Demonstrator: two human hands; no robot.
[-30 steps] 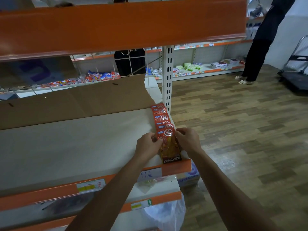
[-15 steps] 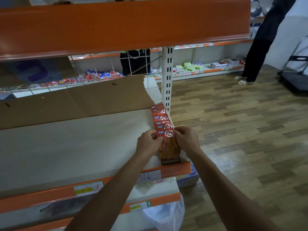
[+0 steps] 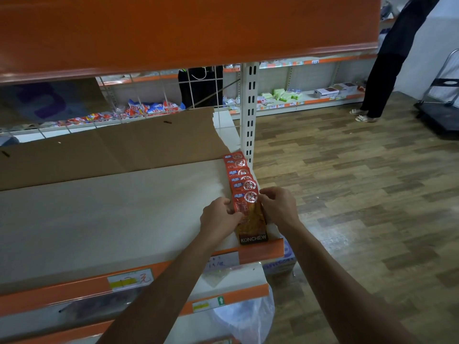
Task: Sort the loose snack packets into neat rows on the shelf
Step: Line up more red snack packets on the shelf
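Just right of the frame's middle, a row of snack packets (image 3: 239, 173) lies on the pale shelf (image 3: 111, 214), red packs overlapping one another and running from the shelf's orange front lip back toward the white slotted post (image 3: 249, 108). The front packet (image 3: 251, 220), orange and red with "KONCHEW" printed along its lower edge, lies flat at the near end of that row, its bottom at the lip.

Both hands are on this front packet. The left hand (image 3: 219, 217) has its fingers curled and pinches the packet's left edge. The right hand (image 3: 279, 207) is curled the same way against the right edge, fingertips on the foil near its upper corner.

A sheet of brown cardboard (image 3: 111, 147) leans along the back of the shelf, filling the left centre of the frame. Low in the frame, a clear plastic bag (image 3: 246, 316) hangs below the lower shelf edge. In the upper right, a person in dark clothes (image 3: 387, 70) stands on the wood-pattern floor (image 3: 360, 194), near a folding trolley (image 3: 444, 95).
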